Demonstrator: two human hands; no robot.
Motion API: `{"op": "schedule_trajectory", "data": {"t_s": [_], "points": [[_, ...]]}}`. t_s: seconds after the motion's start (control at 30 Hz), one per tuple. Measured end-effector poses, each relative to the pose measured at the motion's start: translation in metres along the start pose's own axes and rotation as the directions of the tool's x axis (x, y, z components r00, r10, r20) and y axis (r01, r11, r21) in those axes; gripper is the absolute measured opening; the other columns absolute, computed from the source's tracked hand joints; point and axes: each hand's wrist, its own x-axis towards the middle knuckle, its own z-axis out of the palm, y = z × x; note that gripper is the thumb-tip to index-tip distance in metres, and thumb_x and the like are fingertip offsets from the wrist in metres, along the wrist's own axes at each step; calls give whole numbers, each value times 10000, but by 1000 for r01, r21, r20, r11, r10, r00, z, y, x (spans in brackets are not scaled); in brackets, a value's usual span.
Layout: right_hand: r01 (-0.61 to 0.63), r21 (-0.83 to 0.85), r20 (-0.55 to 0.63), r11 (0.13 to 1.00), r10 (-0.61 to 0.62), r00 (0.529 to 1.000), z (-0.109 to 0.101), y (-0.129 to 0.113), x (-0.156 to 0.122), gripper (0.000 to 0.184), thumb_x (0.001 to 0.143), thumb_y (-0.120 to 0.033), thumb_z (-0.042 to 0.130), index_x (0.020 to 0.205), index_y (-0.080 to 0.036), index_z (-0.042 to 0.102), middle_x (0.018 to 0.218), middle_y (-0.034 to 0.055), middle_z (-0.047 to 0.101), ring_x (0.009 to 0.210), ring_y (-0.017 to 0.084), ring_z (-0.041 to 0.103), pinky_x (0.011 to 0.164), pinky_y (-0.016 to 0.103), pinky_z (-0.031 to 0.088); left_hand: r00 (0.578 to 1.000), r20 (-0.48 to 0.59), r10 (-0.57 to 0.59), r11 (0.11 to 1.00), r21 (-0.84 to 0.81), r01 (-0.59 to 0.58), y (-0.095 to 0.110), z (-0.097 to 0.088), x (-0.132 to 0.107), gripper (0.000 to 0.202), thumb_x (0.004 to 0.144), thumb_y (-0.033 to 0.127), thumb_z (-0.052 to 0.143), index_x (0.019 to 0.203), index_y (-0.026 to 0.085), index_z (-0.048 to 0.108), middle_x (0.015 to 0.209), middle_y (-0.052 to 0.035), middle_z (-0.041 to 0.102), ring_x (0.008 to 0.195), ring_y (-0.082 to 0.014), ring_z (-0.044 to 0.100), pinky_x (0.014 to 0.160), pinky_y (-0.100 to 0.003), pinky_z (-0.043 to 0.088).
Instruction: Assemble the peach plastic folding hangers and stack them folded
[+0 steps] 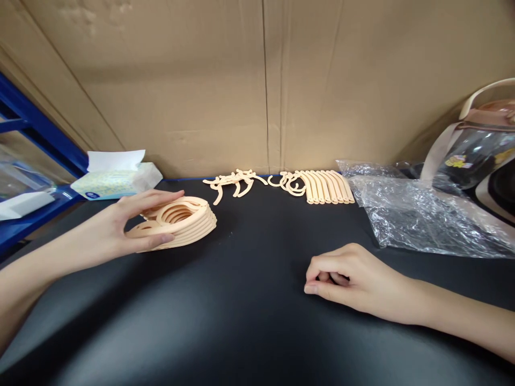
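A packing or small-workshop bench: tall brown corrugated cardboard sheets [257,80] wall the black matte desk's [241,300] far edge, blue steel shelving [36,128] stands at its left edge, and crumpled clear plastic bags [418,214] lie near its right edge.

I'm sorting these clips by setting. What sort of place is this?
Probably a packing or assembly bench in a workshop or storeroom: a black table backed by cardboard sheets, blue metal shelving at the left, and batches of identical peach plastic pieces, one stack gripped by the left hand.
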Motion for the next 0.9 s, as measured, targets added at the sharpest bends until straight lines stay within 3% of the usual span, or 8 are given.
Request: {"op": "schedule_trajectory", "data": {"t_s": [0.13, 0.27, 0.4, 0.5, 0.73, 0.9], "points": [[-14, 19, -1, 1000, 14, 1000, 0, 0, 1, 267, 936, -378, 570, 753, -205, 660, 569, -47, 525, 494, 78, 419, 499, 216, 299, 996, 42, -75, 997, 17, 75, -8, 2, -3, 918, 733, 657, 626, 1505, 284, 297, 1439, -42, 510, 1235, -304, 545, 1067, -404, 410], [-39, 49, 0, 998, 39, 999, 0, 0, 1, 260, 925, -371, 588, 743, -199, 660, 567, -52, 518, 495, 72, 422, 503, 213, 301, 979, 50, -196, 969, 161, 186, -18, 1, -3, 1109, 631, 696, 643, 1545, 256, 196, 1407, -81, 536, 1262, -365, 516, 1060, -477, 396], [-74, 99, 10, 992, 74, 997, -1, -1, 1, 271, 918, -392, 597, 744, -196, 666, 560, -57, 503, 490, 71, 407, 494, 209, 300, 982, 53, -184, 953, 255, 165, -10, -5, 1, 1099, 609, 659, 613, 1536, 189, 256, 1421, -112, 536, 1290, -378, 494, 1077, -465, 364], [-90, 128, 23, 988, 88, 996, -2, -1, 2, 269, 909, -395, 611, 743, -192, 665, 554, -61, 494, 488, 69, 401, 493, 204, 303, 976, 106, -190, 938, 314, 148, 1, -10, 7, 1043, 613, 608, 586, 1509, 137, 331, 1348, -127, 598, 1213, -369, 561, 1048, -437, 387], [-83, 126, 15, 988, 82, 996, -2, -1, 2, 256, 908, -370, 617, 737, -187, 670, 548, -60, 504, 481, 66, 400, 490, 195, 299, 970, 172, -171, 935, 340, 105, 3, -13, 12, 910, 674, 521, 589, 1478, 148, 383, 1216, -112, 662, 1056, -339, 626, 883, -351, 465], [-67, 133, 6, 989, 67, 998, -1, 1, 2, 255, 895, -377, 633, 742, -179, 678, 543, -62, 502, 474, 60, 386, 485, 185, 289, 938, 247, -245, 933, 323, 159, 7, -17, 13, 953, 681, 556, 608, 1493, 145, 326, 1257, -126, 628, 1105, -353, 598, 909, -355, 437]]}}
